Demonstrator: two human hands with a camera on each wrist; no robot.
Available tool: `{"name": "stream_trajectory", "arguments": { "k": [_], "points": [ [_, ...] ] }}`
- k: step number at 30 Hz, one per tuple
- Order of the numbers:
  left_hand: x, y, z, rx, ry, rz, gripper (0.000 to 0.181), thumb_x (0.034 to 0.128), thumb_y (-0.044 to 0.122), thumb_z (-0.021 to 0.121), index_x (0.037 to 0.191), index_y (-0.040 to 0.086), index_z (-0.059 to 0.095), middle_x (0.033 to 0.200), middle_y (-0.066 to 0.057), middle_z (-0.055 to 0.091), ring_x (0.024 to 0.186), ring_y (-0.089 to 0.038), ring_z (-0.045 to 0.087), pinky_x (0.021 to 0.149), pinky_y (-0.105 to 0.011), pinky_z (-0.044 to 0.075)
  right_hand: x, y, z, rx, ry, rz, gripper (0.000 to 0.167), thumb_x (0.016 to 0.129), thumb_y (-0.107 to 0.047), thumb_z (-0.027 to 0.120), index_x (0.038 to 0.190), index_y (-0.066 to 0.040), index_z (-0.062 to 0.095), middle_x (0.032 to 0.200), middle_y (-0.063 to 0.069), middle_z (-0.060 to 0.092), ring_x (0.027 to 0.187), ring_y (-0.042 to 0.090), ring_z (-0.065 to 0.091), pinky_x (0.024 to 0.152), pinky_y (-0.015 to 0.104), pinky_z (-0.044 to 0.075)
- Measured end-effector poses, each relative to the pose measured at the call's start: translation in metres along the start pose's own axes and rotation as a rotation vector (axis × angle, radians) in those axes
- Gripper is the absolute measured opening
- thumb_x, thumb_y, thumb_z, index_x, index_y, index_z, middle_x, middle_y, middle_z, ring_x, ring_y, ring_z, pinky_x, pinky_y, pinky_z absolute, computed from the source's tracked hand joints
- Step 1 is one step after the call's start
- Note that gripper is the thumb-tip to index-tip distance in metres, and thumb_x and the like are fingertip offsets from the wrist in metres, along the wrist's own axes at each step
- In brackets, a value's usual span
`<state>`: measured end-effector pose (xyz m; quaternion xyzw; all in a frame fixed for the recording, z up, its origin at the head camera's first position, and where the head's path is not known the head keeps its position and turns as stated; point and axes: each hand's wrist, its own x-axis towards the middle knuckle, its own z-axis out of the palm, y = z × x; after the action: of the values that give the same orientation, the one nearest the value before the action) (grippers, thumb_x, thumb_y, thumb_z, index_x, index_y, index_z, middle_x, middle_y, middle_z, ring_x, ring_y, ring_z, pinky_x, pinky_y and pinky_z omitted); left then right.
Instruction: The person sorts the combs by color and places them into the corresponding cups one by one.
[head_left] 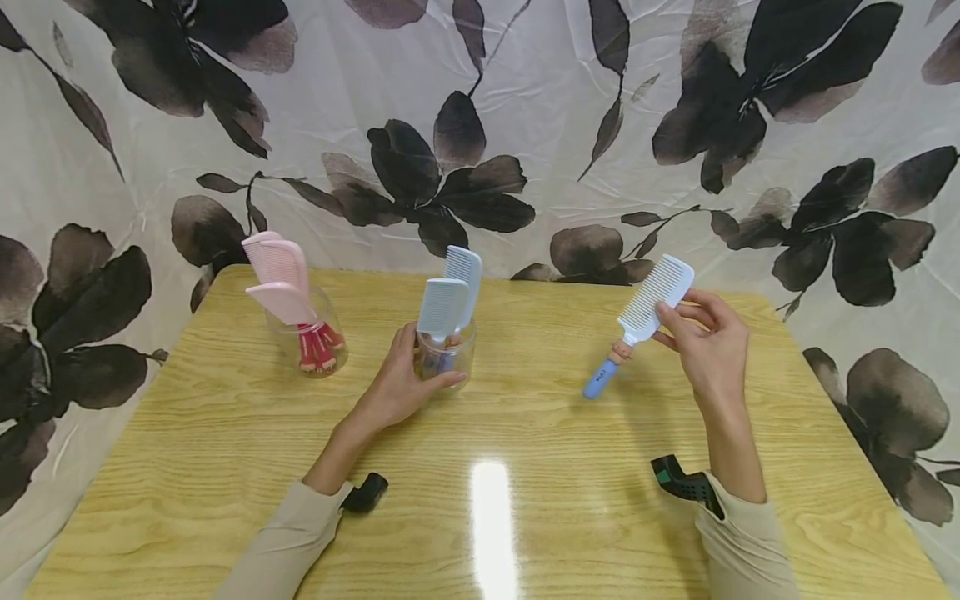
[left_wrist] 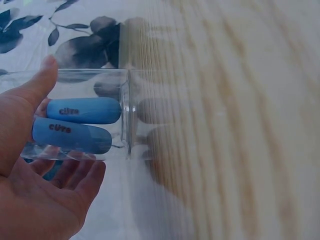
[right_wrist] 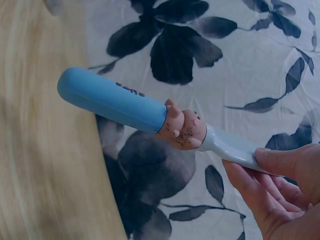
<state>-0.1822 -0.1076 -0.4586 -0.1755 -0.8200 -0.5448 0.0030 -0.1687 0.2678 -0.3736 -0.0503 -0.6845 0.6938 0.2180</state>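
Observation:
My right hand (head_left: pixel 708 346) pinches a light blue comb (head_left: pixel 651 302) by its toothed head, thumb on one face. Its blue handle (right_wrist: pixel 112 99) slants down to the left above the table, with a small brown figure (right_wrist: pixel 186 127) at the neck. My left hand (head_left: pixel 401 379) grips a clear glass cup (head_left: pixel 459 367), thumb along the near side. Two light blue combs (head_left: pixel 442 307) stand in that cup, heads up, their lettered handles (left_wrist: pixel 75 135) showing through the wall. Farther left, a second clear cup (head_left: pixel 335 333) holds several pink combs (head_left: pixel 281 271) with red handles (head_left: pixel 318 348).
The wooden table (head_left: pixel 570 500) runs back to a hanging white cloth (head_left: pixel 555 100) printed with dark flowers. The cup of pink combs stands near the table's back left, left of my left hand. Black wrist cameras (head_left: pixel 366 493) sit at both cuffs.

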Motion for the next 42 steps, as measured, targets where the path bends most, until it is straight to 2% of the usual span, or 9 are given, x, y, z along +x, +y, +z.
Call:
{"name": "stream_trajectory", "arguments": {
  "k": [8, 14, 25, 36, 42],
  "points": [
    [0.000, 0.000, 0.000, -0.015, 0.005, 0.014, 0.088, 0.0855, 0.012, 0.086, 0.151, -0.001, 0.028, 0.147, -0.025, 0.033, 0.139, -0.039, 0.037, 0.116, -0.062, 0.033, -0.002, -0.003, 0.024, 0.019, -0.032, -0.048, 0.031, 0.089, 0.003, 0.077, 0.118, 0.007, 0.066, 0.092, 0.008, 0.068, 0.072, 0.013, 0.074, 0.068, 0.030, 0.062],
    [0.000, 0.000, 0.000, -0.003, 0.002, 0.011, 0.090, 0.0859, 0.012, 0.086, 0.152, -0.001, 0.027, 0.148, -0.025, 0.033, 0.139, -0.039, 0.037, 0.116, -0.062, 0.034, -0.003, -0.003, 0.040, 0.086, -0.049, -0.076, 0.031, 0.089, 0.004, 0.076, 0.119, 0.007, 0.066, 0.093, 0.009, 0.068, 0.073, 0.014, 0.075, 0.069, 0.031, 0.063],
    [-0.001, 0.001, 0.000, 0.014, 0.006, 0.006, 0.090, 0.0858, 0.013, 0.086, 0.152, -0.001, 0.027, 0.148, -0.025, 0.034, 0.139, -0.039, 0.037, 0.116, -0.062, 0.034, -0.003, -0.002, 0.064, 0.172, -0.036, -0.160, 0.029, 0.091, 0.006, 0.074, 0.118, 0.008, 0.065, 0.090, 0.007, 0.068, 0.073, 0.013, 0.074, 0.069, 0.033, 0.063],
    [-0.001, 0.003, 0.000, 0.015, 0.001, 0.004, 0.090, 0.0860, 0.012, 0.085, 0.153, -0.002, 0.026, 0.148, -0.025, 0.034, 0.139, -0.040, 0.037, 0.116, -0.062, 0.034, -0.004, -0.010, 0.087, 0.290, -0.019, -0.204, 0.021, 0.092, 0.004, 0.073, 0.113, 0.003, 0.066, 0.089, 0.010, 0.068, 0.077, 0.016, 0.074, 0.071, 0.036, 0.063],
    [-0.001, 0.003, 0.000, 0.017, -0.003, -0.009, 0.090, 0.0863, 0.014, 0.085, 0.153, -0.001, 0.026, 0.148, -0.025, 0.033, 0.139, -0.040, 0.037, 0.116, -0.062, 0.034, -0.007, -0.015, 0.101, 0.345, 0.009, -0.217, 0.019, 0.092, 0.003, 0.073, 0.109, -0.003, 0.066, 0.088, 0.008, 0.065, 0.076, 0.015, 0.072, 0.068, 0.032, 0.064]
  ]
}}
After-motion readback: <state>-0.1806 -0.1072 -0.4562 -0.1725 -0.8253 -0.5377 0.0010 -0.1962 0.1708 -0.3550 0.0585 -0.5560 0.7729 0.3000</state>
